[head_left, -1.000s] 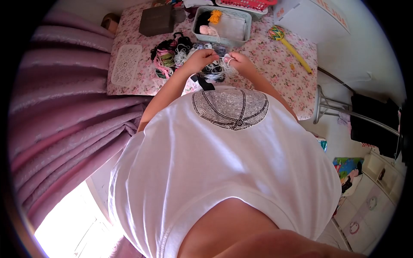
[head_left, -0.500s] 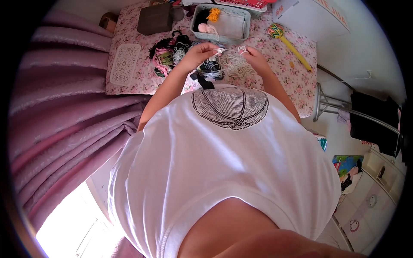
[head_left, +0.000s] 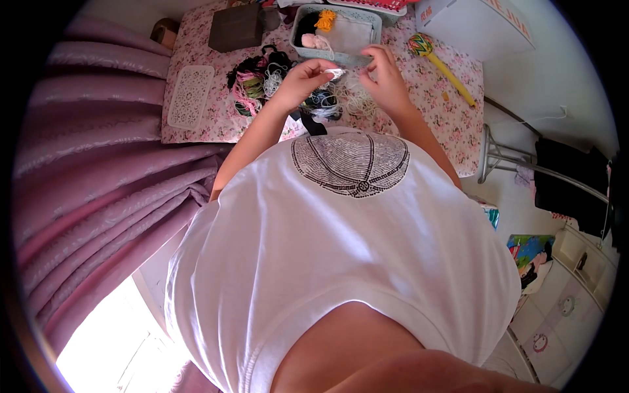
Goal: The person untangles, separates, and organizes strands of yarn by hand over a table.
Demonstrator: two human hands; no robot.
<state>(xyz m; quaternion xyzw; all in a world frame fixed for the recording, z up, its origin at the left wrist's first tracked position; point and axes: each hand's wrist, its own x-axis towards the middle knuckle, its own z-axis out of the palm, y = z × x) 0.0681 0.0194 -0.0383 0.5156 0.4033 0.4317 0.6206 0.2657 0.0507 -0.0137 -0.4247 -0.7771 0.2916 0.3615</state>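
My left hand (head_left: 303,85) is closed, its thumb and fingers pinching a small wound bundle of white yarn (head_left: 336,73) above the table. To the right, my right hand (head_left: 386,84) is raised with thumb and index finger apart; I cannot make out any strand between them. Beneath the hands lies a loose tangle of whitish yarn (head_left: 356,99). Dark and grey-blue yarn (head_left: 322,105) sits below the left hand. Beside that hand is a heap of pink and green yarn (head_left: 247,92), with black and pale grey skeins next to it.
A light blue-grey basket (head_left: 375,39) holding yarn balls stands behind the hands. Around it are a dark grey box (head_left: 236,29), a white lace-patterned tray (head_left: 190,97), a yellow stick with a colourful head (head_left: 452,80) and a white carton (head_left: 475,26). Purple curtains (head_left: 98,131) hang at the left.
My right hand has opened its pinch and lifted its fingers upward; the white yarn it held is no longer seen there. My left hand keeps its place with the white bundle.
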